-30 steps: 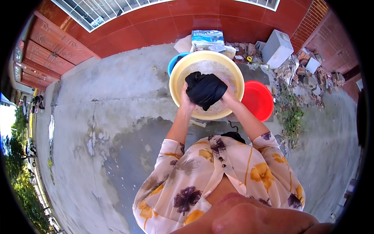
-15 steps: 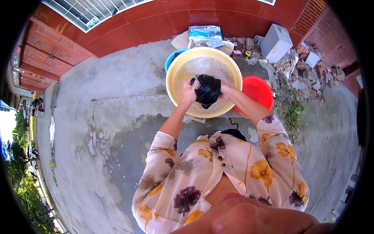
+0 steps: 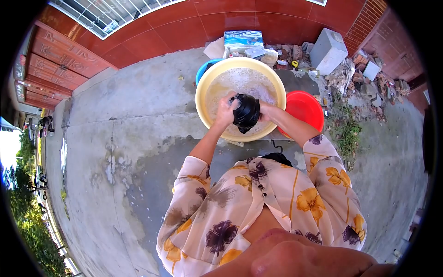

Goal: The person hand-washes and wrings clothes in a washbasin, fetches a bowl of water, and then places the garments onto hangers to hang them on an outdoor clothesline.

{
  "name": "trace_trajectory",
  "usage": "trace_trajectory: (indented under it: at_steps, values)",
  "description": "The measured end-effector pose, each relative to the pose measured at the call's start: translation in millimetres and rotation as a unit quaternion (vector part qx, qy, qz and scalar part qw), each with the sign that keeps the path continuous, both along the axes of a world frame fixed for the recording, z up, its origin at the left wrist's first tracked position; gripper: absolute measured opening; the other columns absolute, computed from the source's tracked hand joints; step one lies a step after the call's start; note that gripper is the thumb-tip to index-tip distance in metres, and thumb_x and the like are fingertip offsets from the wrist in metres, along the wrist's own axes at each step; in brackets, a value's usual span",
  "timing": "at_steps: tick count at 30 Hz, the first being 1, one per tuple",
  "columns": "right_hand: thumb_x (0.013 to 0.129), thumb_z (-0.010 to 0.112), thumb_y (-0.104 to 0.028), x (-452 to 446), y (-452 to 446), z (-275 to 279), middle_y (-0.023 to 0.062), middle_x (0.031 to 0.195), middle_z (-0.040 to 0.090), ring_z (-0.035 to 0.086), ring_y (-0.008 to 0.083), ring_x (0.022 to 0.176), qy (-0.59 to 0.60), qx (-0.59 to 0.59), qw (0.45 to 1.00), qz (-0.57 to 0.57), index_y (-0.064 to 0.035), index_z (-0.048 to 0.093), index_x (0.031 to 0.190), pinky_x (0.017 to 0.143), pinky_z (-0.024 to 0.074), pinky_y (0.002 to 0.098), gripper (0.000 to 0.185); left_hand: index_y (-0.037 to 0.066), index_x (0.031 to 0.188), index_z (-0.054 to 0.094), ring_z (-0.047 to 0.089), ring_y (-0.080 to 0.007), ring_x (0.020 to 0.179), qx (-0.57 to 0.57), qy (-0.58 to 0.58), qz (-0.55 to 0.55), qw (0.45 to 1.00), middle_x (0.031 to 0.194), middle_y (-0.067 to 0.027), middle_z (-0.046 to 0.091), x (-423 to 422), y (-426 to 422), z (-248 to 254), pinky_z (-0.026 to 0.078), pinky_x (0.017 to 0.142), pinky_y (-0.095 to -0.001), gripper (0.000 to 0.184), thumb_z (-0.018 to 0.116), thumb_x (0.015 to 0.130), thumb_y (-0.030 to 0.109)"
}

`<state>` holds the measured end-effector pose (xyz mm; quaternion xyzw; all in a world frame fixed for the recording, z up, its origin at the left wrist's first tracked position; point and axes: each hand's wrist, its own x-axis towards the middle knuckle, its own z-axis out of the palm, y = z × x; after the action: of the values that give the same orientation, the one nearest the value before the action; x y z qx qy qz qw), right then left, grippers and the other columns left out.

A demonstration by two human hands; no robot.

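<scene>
A bunched, glossy wet black garment (image 3: 247, 114) is held over a large yellow basin (image 3: 201, 110) of cloudy, foamy water (image 3: 247, 78). On its left side, my left hand (image 3: 226, 109) grips it, with pale suds about the fingers. My right hand (image 3: 265, 111) is closed on the right side of the bundle, its fingers mostly hidden behind the cloth. Both forearms reach over the near rim.
A red basin (image 3: 304, 111) stands right of the yellow one, and a blue basin (image 3: 201, 73) shows behind it at left. A box (image 3: 243, 40), a grey block (image 3: 328, 51) and rubble (image 3: 367, 87) lie along the red wall (image 3: 221, 23). Wet concrete (image 3: 161, 175) lies at front left.
The black bundle has turned and its folds have shifted slightly between my hands. Both hands keep their grip on it.
</scene>
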<state>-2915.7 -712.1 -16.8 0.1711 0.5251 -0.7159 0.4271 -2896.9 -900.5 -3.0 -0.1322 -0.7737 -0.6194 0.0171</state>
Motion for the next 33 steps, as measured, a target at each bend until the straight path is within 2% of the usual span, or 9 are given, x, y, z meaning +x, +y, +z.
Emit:
trace_trajectory:
  at_steps: [13, 16, 19, 22, 25, 28, 30, 32, 33]
  values:
    - [0.091, 0.064, -0.038, 4.2, 14.2, -9.2, 0.0031, 0.089, 0.070, 0.069, 0.0115, 0.075, -0.012, 0.034, 0.999, 0.028, -0.0114, 0.067, 0.096, 0.066, 0.0584, 0.0280, 0.027, -0.009, 0.110, 0.063, 0.065, -0.0359, 0.097, -0.004, 0.032, 0.002, 0.999, 0.101, -0.0251, 0.068, 3.5, 19.8, -17.4, 0.048, 0.092, -0.0403, 0.037, 0.059, 0.083, 0.017]
    - [0.091, 0.065, -0.037, 8.2, 33.1, -16.4, 0.0039, 0.087, 0.071, 0.070, 0.0123, 0.072, 0.004, 0.010, 1.000, 0.011, -0.0111, 0.068, 0.095, 0.065, 0.0589, 0.0286, 0.027, -0.010, 0.112, 0.062, 0.065, -0.0279, 0.096, -0.024, 0.089, 0.025, 0.995, 0.098, -0.0198, 0.069, 7.4, 33.6, -18.6, 0.049, 0.090, -0.0366, 0.038, 0.058, 0.086, 0.018]
    - [0.091, 0.064, -0.035, 37.7, 49.8, 1.0, 0.0042, 0.085, 0.071, 0.070, 0.0130, 0.070, 0.002, -0.010, 0.998, -0.067, -0.0109, 0.068, 0.095, 0.064, 0.0593, 0.0291, 0.024, -0.008, 0.111, 0.063, 0.064, -0.0277, 0.096, -0.001, 0.070, -0.084, 0.994, 0.097, -0.0184, 0.069, 14.5, 51.5, 3.9, 0.048, 0.090, -0.0376, 0.048, 0.059, 0.089, 0.035]
    - [0.093, 0.062, -0.031, 73.4, 79.6, 22.5, 0.0036, 0.086, 0.071, 0.070, 0.0135, 0.070, 0.024, -0.001, 0.983, -0.180, -0.0101, 0.067, 0.096, 0.064, 0.0598, 0.0298, 0.022, -0.009, 0.102, 0.063, 0.067, -0.0306, 0.082, 0.042, 0.159, -0.180, 0.970, 0.086, -0.0212, 0.068, 12.1, 87.9, 11.2, 0.051, 0.080, -0.0381, 0.042, 0.056, 0.084, 0.029]
    - [0.094, 0.061, -0.030, 138.5, 110.9, 37.2, 0.0022, 0.092, 0.071, 0.070, 0.0126, 0.076, 0.031, 0.009, 0.965, -0.262, -0.0097, 0.067, 0.101, 0.070, 0.0595, 0.0302, 0.022, -0.004, 0.094, 0.062, 0.060, -0.0214, 0.074, 0.075, 0.083, -0.318, 0.942, 0.078, -0.0133, 0.062, 41.4, 130.4, 40.5, 0.048, 0.073, -0.0340, 0.040, 0.053, 0.086, 0.034]
    - [0.094, 0.060, -0.031, 212.4, 140.5, 37.2, 0.0014, 0.095, 0.071, 0.070, 0.0127, 0.082, 0.058, 0.027, 0.919, -0.388, -0.0120, 0.067, 0.103, 0.074, 0.0589, 0.0310, 0.022, -0.003, 0.094, 0.061, 0.058, -0.0164, 0.075, 0.065, 0.077, -0.426, 0.899, 0.081, -0.0092, 0.062, 75.3, 179.6, 45.3, 0.047, 0.073, -0.0310, 0.035, 0.051, 0.086, 0.029]
    - [0.092, 0.064, -0.023, 274.2, 160.1, 33.6, 0.0028, 0.100, 0.070, 0.070, 0.0133, 0.084, 0.065, 0.002, 0.861, -0.504, -0.0098, 0.065, 0.112, 0.078, 0.0578, 0.0308, 0.024, -0.002, 0.102, 0.059, 0.056, -0.0132, 0.078, 0.080, 0.106, -0.471, 0.872, 0.081, -0.0068, 0.058, 115.3, 214.2, 57.4, 0.045, 0.074, -0.0270, 0.024, 0.051, 0.084, 0.012]
    - [0.088, 0.067, -0.011, 340.5, 170.9, 38.2, 0.0034, 0.103, 0.068, 0.068, 0.0133, 0.086, 0.339, 0.126, 0.697, -0.619, -0.0067, 0.059, 0.120, 0.082, 0.0558, 0.0296, 0.033, 0.000, 0.112, 0.057, 0.056, -0.0131, 0.083, 0.100, 0.023, -0.510, 0.854, 0.090, -0.0060, 0.060, 154.3, 241.7, 70.2, 0.046, 0.078, -0.0273, 0.028, 0.050, 0.085, 0.005]
    - [0.087, 0.068, -0.007, 376.1, 169.9, 54.6, 0.0034, 0.103, 0.067, 0.067, 0.0129, 0.090, 0.369, 0.166, 0.649, -0.644, -0.0051, 0.057, 0.121, 0.083, 0.0545, 0.0287, 0.036, 0.004, 0.120, 0.055, 0.058, -0.0148, 0.092, 0.149, -0.064, -0.520, 0.839, 0.103, -0.0071, 0.061, 168.9, 258.4, 56.0, 0.047, 0.083, -0.0263, 0.033, 0.053, 0.087, 0.003]
